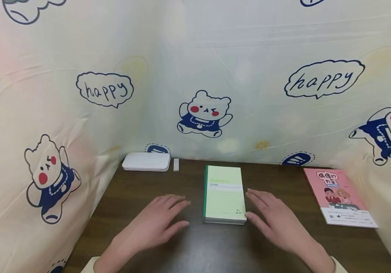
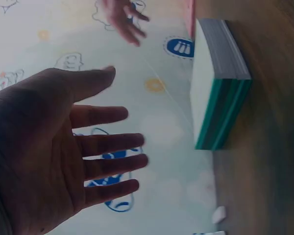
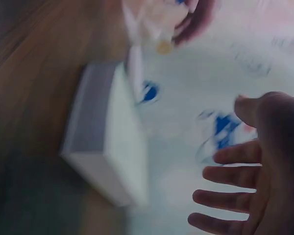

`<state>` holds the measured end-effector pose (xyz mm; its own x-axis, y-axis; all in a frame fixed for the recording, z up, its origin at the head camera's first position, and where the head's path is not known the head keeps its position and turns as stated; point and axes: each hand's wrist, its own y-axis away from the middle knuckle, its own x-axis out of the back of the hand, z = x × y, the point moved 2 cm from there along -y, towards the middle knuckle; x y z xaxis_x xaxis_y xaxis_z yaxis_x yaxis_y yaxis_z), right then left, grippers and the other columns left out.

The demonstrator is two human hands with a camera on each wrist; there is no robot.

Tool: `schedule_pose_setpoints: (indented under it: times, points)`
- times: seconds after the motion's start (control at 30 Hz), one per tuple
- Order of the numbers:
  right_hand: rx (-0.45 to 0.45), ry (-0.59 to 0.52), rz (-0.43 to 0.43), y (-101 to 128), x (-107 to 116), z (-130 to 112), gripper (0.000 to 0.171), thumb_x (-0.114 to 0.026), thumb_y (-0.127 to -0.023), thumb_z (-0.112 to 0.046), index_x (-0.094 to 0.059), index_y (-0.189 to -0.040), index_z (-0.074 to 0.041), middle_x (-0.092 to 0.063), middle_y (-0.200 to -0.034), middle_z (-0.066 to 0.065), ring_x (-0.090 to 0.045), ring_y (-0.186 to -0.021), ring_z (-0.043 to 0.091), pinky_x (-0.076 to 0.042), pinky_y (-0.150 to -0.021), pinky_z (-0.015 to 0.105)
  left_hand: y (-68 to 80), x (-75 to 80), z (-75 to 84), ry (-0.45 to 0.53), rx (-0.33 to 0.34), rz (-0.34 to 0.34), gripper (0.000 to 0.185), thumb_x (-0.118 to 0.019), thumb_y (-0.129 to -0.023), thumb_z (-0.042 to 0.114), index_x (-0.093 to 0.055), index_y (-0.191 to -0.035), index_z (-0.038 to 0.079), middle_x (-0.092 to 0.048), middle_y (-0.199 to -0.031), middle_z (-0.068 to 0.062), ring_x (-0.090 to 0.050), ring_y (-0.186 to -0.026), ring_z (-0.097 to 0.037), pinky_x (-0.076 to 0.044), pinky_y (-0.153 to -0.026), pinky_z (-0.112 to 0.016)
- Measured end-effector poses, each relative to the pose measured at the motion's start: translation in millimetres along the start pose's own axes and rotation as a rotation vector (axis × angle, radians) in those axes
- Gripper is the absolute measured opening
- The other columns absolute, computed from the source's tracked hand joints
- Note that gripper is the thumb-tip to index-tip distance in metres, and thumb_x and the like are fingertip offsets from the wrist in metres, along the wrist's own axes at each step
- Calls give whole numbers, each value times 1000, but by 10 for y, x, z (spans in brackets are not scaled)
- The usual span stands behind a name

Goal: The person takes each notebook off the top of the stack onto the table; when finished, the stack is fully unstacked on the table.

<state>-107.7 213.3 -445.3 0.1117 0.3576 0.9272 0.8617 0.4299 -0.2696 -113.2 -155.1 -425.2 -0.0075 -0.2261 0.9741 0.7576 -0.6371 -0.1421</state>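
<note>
Head view: a dark brown table (image 1: 195, 250) stands before a pale curtain (image 1: 267, 129) printed with bears and the word "happy". A stack of light green notebooks (image 1: 224, 193), the top cover marked "Gambit", lies flat between two bare hands, its long axis running from near to far. The right hand (image 1: 277, 220) is nearer, its fingertips and thumb just beside the stack's right long edge; the left hand (image 1: 157, 220) is farther off, a strip of bare table between it and the stack. Both hands look released, fingers relaxed, holding nothing. At the far left lie a white case (image 1: 146, 161) and a small white block (image 1: 176, 164); at the right, a pink book (image 1: 340, 197).

Left wrist view: the left hand's fingers and thumb are spread, grasping nothing, palm in sight. The stack is apart from it, to its right in the scene, with its green spines (image 2: 210, 115) on the side towards this hand (at least two spines show).

Right wrist view, blurred: the right hand's fingers are extended and nothing is held. The stack lies to its left in the scene, page edges facing this hand, a gap showing between them.
</note>
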Motion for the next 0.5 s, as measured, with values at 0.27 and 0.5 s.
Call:
schedule_pose_setpoints:
  times: [0.27,0.5]
  points:
    - [-430,-543,-81,-247,-789,595,64,-53,-117,-48,-48,-164,-5,-54,-164,21,-57,-147,41,-49,-115,62,-404,-507,-157,174,192,-27,36,-61,-112,53,-76,-108,19,-73,-95,6,-67,-87,-12,-57,-79,-38]
    - [-535,-775,-14,-292,-1242,586,67,-41,-118,-55,-40,-171,-12,-40,-176,15,-29,-166,41,-24,-130,67,-740,-1226,-266,446,454,-2,54,-54,-108,72,-60,-86,22,-50,-64,7,-45,-55,-10,-36,-55,-30]
